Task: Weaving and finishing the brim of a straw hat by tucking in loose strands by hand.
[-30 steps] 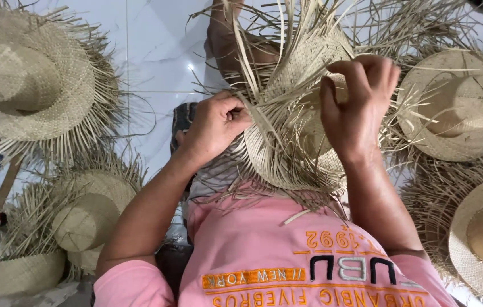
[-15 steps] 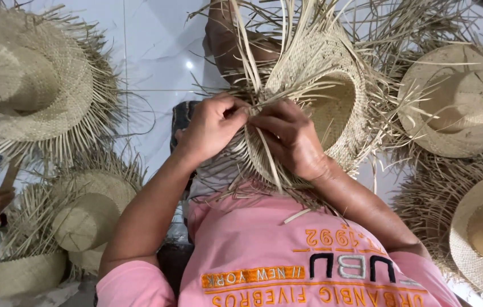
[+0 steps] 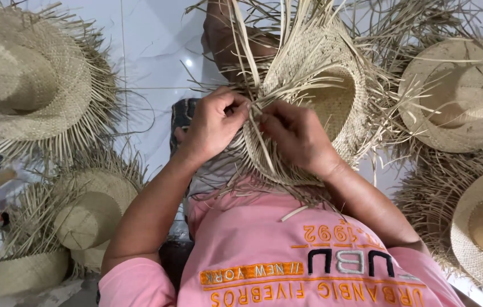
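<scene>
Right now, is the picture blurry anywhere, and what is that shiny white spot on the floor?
In the head view, the left hand, the right hand and the unfinished straw hat between them look sharp. The spot is glare from a light on the glossy white floor. Light is soft, with faint shadows. The straw hats at the edges, like the big hat, look stretched by the wide lens.

Half-woven straw hat, held on edge

The pale straw hat [image 3: 315,96] stands tilted, its hollow crown facing the right fingers [image 3: 273,116], loose unwoven strips [image 3: 258,133] fanning from the brim; one flat strip runs down between both sets of fingertips.
</scene>
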